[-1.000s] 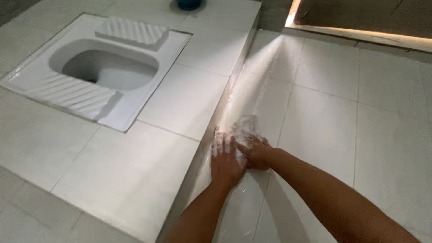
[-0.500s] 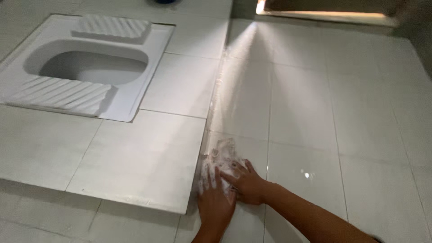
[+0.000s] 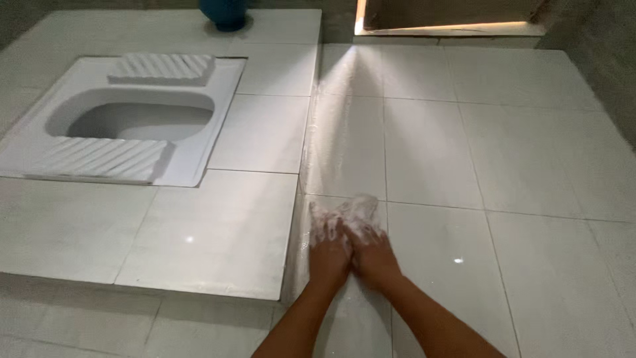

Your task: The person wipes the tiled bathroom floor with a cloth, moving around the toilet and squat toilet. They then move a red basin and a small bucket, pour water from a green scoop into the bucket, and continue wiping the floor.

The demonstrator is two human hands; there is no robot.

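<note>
Both hands have slid a little further along the wet floor tile [image 3: 424, 152] since a moment ago, keeping close beside the raised step [image 3: 295, 225]. Left hand [image 3: 329, 255] and right hand [image 3: 372, 255] press side by side, touching, onto a soapy white cloth [image 3: 351, 212] — the fingers look spread flat over it and buried in suds, so I cannot tell whether they grip it or only push it. It lies on the lower floor, just beside the step's edge, well apart from the squat toilet pan [image 3: 132, 119] and the blue container [image 3: 225, 13] at the back. With this much foam and water, I'd judge a slip likely — palms could skid forward, or knuckles knock the step's edge.
</note>
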